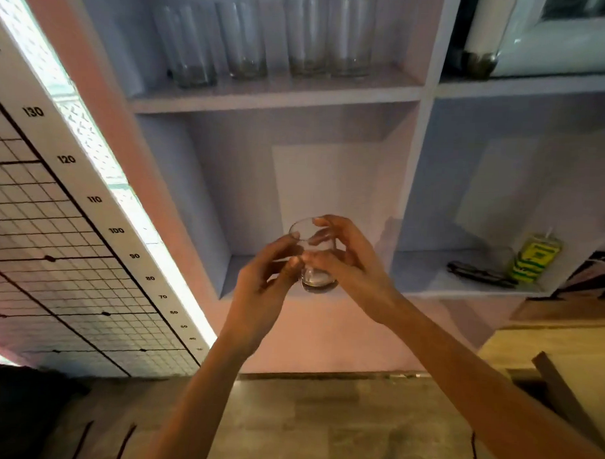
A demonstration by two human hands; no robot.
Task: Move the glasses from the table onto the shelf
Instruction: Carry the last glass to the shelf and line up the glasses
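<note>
glass [316, 279] gripped 2-handed: right hand [349, 262] wraps its wall, left hand [266, 283] pinches the side; stiff, slick, breakable, likely light, thick base; hold mid-wall, not rim

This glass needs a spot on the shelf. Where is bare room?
The lower left compartment, behind the held glass, has a bare floor between its side walls. The upper shelf is crowded with tall glasses. The lower right compartment holds a yellow carton and a dark object.

Numbers 130, 120, 110, 100, 90, 80, 70 down the white gridded board [77, 173] at left
</note>
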